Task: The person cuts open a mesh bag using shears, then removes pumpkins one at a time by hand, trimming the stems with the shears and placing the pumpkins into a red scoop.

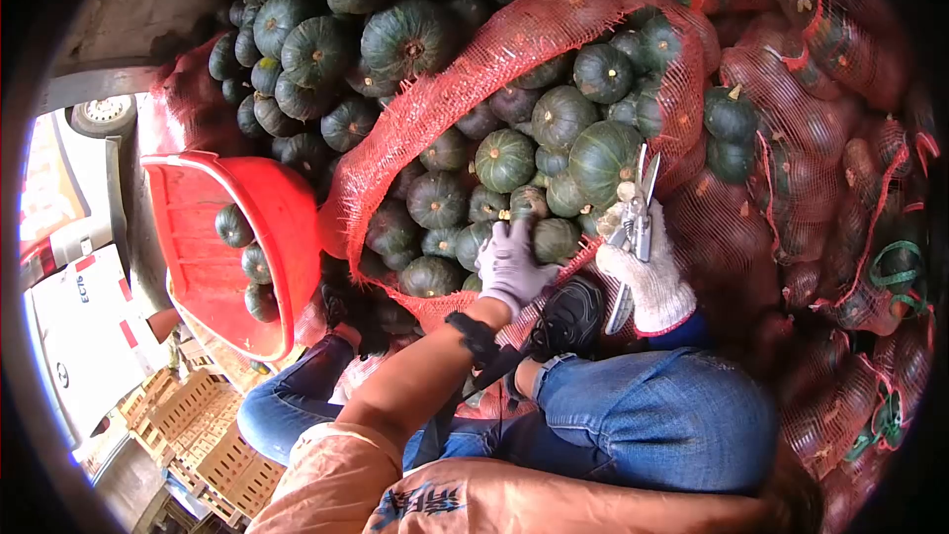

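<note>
My left hand [509, 267], in a pale grey-purple glove, lies with its fingers stretched out over the dark green squashes in the open red mesh sack [435, 89]. Its fingertips touch or nearly touch a small squash [529, 203]. In a white knitted glove, my right hand [647, 282] grips a pair of pruning shears [643, 227]. Their blades point away from me and stand slightly apart. Just beyond the shears sits a larger striped squash [605, 160]. Several more squashes, such as a round green one [504, 160], fill the sack around both hands.
A red plastic basket [213, 237] on the left holds a few squashes. Loose squashes [410, 40] are piled behind the sack. Filled red mesh sacks [791, 89] crowd the right. Wooden crates [203, 425] and a white vehicle [84, 326] stand at lower left.
</note>
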Action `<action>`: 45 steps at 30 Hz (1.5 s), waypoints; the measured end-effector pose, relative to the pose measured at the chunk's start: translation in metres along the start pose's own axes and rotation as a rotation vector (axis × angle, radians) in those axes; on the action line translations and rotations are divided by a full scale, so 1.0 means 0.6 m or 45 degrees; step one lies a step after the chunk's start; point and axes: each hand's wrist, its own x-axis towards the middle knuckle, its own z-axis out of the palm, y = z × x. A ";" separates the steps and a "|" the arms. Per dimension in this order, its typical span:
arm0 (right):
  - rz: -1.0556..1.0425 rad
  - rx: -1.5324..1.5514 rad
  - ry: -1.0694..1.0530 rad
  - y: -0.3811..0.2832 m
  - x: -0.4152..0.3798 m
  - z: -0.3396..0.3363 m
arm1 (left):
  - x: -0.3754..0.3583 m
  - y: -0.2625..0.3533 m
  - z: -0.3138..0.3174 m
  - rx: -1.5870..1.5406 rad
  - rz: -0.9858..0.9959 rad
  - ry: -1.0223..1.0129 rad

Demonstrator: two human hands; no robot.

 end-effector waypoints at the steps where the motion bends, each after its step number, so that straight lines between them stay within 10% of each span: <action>1: -0.051 -0.085 0.000 0.005 0.001 0.000 | 0.004 -0.022 0.000 -0.181 0.070 0.027; 5: 0.066 0.396 -0.057 0.024 0.006 -0.015 | -0.018 -0.059 -0.083 -1.979 -0.072 -0.267; 9: -0.173 -0.240 -0.143 -0.018 -0.003 0.001 | -0.057 -0.039 -0.164 -3.185 -0.253 -0.902; 11: -0.303 -0.174 -0.275 -0.036 -0.005 0.021 | -0.066 -0.014 -0.185 -2.725 -0.375 -0.798; 13: -0.391 -0.422 -0.315 -0.032 -0.002 0.035 | -0.061 0.029 -0.210 -2.750 0.161 -0.406; 19: -0.976 -1.319 -0.147 -0.100 -0.001 0.072 | -0.019 0.027 -0.176 -2.565 -0.046 -0.383; 27: -0.831 -1.481 -0.336 -0.079 -0.005 0.078 | -0.034 0.035 -0.156 -2.723 -0.193 -0.434; 30: -0.205 -1.367 -0.691 -0.081 0.001 0.087 | -0.031 0.013 -0.159 -2.528 -0.141 -0.381; 36: -0.198 0.096 -0.277 -0.033 0.024 0.016 | -0.136 -0.123 -0.336 -2.018 -0.061 0.652; 39: -0.207 0.131 -0.106 -0.049 0.026 -0.029 | -0.156 -0.142 -0.379 -1.709 -0.260 1.600; 41: -0.206 0.152 -0.093 -0.048 0.029 -0.022 | -0.147 -0.119 -0.315 -1.411 -0.396 1.485; 45: -0.041 0.270 -0.142 -0.070 0.022 0.013 | -0.083 -0.034 -0.131 -1.289 -0.823 0.198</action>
